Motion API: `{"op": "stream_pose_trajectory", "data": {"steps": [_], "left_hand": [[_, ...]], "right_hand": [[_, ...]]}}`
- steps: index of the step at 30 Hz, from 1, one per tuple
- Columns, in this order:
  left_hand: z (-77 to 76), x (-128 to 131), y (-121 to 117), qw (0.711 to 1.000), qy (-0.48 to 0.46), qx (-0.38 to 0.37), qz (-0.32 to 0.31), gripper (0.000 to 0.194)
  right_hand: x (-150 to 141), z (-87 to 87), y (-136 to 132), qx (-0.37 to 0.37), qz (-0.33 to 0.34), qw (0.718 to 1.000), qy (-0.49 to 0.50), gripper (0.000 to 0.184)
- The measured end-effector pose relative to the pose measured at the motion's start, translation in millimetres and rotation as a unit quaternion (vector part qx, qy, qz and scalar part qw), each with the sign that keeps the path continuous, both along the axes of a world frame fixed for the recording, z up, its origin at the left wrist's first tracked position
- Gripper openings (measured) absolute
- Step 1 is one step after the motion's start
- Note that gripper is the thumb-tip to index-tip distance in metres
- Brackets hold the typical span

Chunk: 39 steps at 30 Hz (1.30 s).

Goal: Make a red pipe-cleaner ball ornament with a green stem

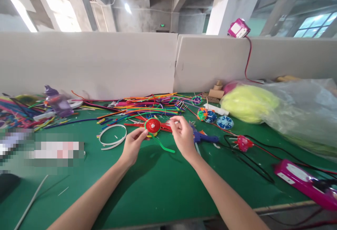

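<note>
My left hand [133, 145] grips the edge of a small red disc [152, 126] between thumb and fingers. The disc looks coiled from pipe cleaner, with a pale centre and a green rim. A loose green pipe cleaner end [164, 147] hangs from its lower side. Just right of the disc, my right hand [182, 136] is closed in a pinch. What sits between those fingertips is too small to make out. A blue glue gun [206, 137] lies beyond the right hand. Left of my left hand rests a white band ring [113, 126].
Many coloured pipe cleaners [137, 111] lie behind my hands. A purple bottle [58, 101] stands at left. Small decorated balls [225, 122], a red spiky piece [243, 143], cables, a magenta power strip [295, 175] and a plastic bag [297, 110] occupy the right. A white partition [86, 65] borders the back.
</note>
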<state>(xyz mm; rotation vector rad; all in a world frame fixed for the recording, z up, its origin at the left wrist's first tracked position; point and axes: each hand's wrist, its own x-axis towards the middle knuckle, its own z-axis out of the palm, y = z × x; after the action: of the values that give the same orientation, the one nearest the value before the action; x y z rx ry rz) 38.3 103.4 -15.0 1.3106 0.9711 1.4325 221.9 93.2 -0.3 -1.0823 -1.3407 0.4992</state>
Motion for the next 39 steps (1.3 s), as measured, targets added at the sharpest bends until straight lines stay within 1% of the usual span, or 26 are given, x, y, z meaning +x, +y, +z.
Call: {"op": "stream_pose_trajectory", "data": {"steps": [1,2,4,6,7,10,12,14,16,18,20,23,26,30,33,36,38,39], "left_hand": [[-0.6,-1.3,1.3,1.000,-0.003,0.004,0.017,0.028],[-1.0,-2.5,2.3,0.999,-0.005,0.009,0.032,0.028],[-1.4,-3.7,3.3,0.999,-0.009,0.018,0.049,0.029],[-0.9,-3.0,2.4,0.998,-0.007,0.021,0.050,0.029],[-0.3,-1.9,1.4,0.999,-0.003,0.021,0.045,0.030],[2.3,2.4,-2.8,0.999,0.015,0.024,0.021,0.029],[4.0,4.9,-5.5,0.999,0.031,0.031,0.004,0.028],[5.0,6.5,-7.6,0.998,0.048,0.040,-0.006,0.027],[5.3,7.3,-9.2,0.996,0.068,0.049,-0.011,0.025],[5.3,7.8,-10.4,0.994,0.088,0.059,-0.010,0.022],[5.2,8.0,-11.4,0.992,0.103,0.065,-0.010,0.020],[5.6,8.1,-12.4,0.992,0.111,0.058,-0.012,0.021],[6.0,7.8,-12.9,0.994,0.102,0.038,-0.023,0.024],[5.3,7.0,-12.2,0.996,0.084,0.018,-0.028,0.024],[4.3,6.2,-10.4,0.997,0.061,0.001,-0.041,0.025],[3.5,4.9,-8.1,0.998,0.028,-0.017,-0.055,0.025],[3.4,3.8,-6.4,0.998,0.006,-0.026,-0.054,0.026],[3.5,3.2,-5.6,0.998,-0.006,-0.029,-0.051,0.026]], "right_hand": [[0.7,-0.4,0.1,0.007,-0.003,1.000,-0.017,0.026],[1.0,-1.0,0.1,0.006,0.008,0.999,-0.031,0.027],[0.0,-2.8,-0.1,-0.007,0.052,0.996,-0.067,0.031],[-2.0,-5.6,-0.6,-0.011,0.084,0.991,-0.108,0.033],[-2.7,-7.0,-0.9,-0.007,0.089,0.988,-0.124,0.033],[-2.2,-9.2,-2.1,0.022,0.066,0.988,-0.137,0.026],[0.0,-8.5,-3.1,0.061,0.040,0.986,-0.148,0.024],[1.6,-6.9,-4.4,0.102,0.038,0.977,-0.182,0.039],[1.6,-5.9,-5.5,0.121,0.065,0.966,-0.218,0.054],[-0.3,-6.2,-6.2,0.128,0.086,0.959,-0.237,0.059],[-2.9,-7.5,-6.2,0.133,0.089,0.956,-0.247,0.057],[-6.2,-9.3,-5.7,0.141,0.075,0.953,-0.259,0.052],[-7.2,-9.2,-5.4,0.153,0.061,0.948,-0.272,0.048],[-7.4,-7.7,-5.2,0.151,0.043,0.949,-0.272,0.048],[-8.3,-8.4,-4.5,0.138,0.037,0.951,-0.274,0.051],[-8.5,-9.2,-3.7,0.139,0.048,0.952,-0.269,0.056],[-7.3,-8.2,-3.3,0.150,0.041,0.957,-0.244,0.051],[-6.2,-7.2,-3.0,0.154,0.028,0.962,-0.222,0.044]]}}
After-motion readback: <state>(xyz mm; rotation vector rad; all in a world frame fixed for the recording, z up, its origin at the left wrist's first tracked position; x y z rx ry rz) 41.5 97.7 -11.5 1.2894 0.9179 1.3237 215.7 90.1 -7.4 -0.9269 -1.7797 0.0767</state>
